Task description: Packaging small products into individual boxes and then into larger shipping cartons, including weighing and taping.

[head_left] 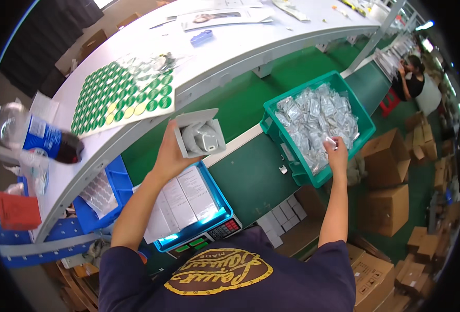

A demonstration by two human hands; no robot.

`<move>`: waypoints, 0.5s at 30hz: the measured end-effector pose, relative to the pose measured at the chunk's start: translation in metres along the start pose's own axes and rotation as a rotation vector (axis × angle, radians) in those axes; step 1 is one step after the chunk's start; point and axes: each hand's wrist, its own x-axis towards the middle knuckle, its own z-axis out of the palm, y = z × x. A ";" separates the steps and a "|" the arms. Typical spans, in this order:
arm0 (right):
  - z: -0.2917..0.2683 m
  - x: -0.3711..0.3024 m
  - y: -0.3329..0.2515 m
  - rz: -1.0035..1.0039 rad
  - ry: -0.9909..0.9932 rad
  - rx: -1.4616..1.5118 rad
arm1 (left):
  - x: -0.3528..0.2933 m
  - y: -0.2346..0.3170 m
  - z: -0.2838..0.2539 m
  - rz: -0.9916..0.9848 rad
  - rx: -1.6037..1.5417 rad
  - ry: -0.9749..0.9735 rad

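My left hand [168, 156] is wrapped round a small white box [184, 136] with its flaps standing open toward me. Inside the box sits a light grey device [203, 136] with a small slot in its end. Over at the right, my right hand [337, 155] reaches into a green plastic bin [362, 112] filled with small clear-bagged parts [318, 112]. Its fingers are pinched on one small clear bag with something white in it [330, 143].
A blue-rimmed scale [230, 221] bearing flat white boxes [180, 200] stands before me on a green conveyor [251, 166]. The shelf at left holds a sheet of round green stickers [92, 99] and a cola bottle [37, 132]. Cardboard boxes [388, 208] stand right; a person [413, 83] sits beyond.
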 end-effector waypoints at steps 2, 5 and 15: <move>-0.013 -0.003 -0.013 -0.090 -0.051 -0.005 | -0.029 0.027 -0.009 0.083 0.031 0.086; -0.073 -0.039 -0.165 0.092 0.000 0.783 | -0.068 0.046 -0.002 0.047 0.010 0.253; -0.086 -0.187 -0.379 -0.781 -0.373 0.626 | -0.151 0.100 0.011 -0.023 0.175 0.507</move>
